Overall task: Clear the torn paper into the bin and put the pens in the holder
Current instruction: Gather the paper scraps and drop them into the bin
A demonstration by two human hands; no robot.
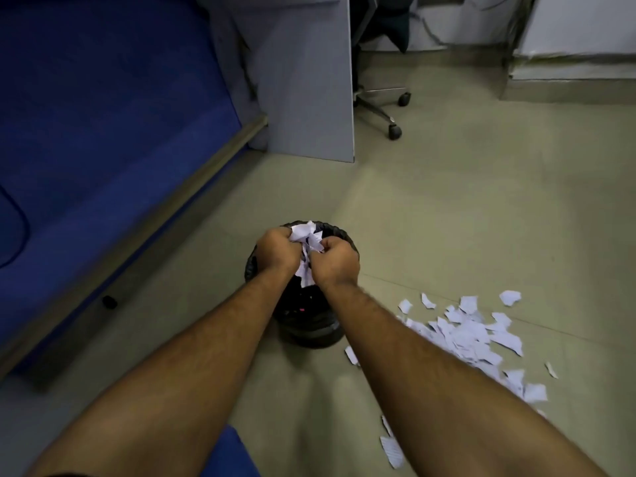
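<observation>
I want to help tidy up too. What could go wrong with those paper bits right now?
Both hands, left and right, clutch a bunch of torn paper over the small black bin. Loose scraps could miss it and fall on the floor. The pile of torn paper beside the bin might scatter if kicked.

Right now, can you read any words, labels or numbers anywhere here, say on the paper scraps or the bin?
None can be read.
Scraps on the floor: faint ruled lines at most, no legible writing.
Scraps held in the left hand and right hand: blank or too blurred to tell.
Bin: no label shows.
</observation>
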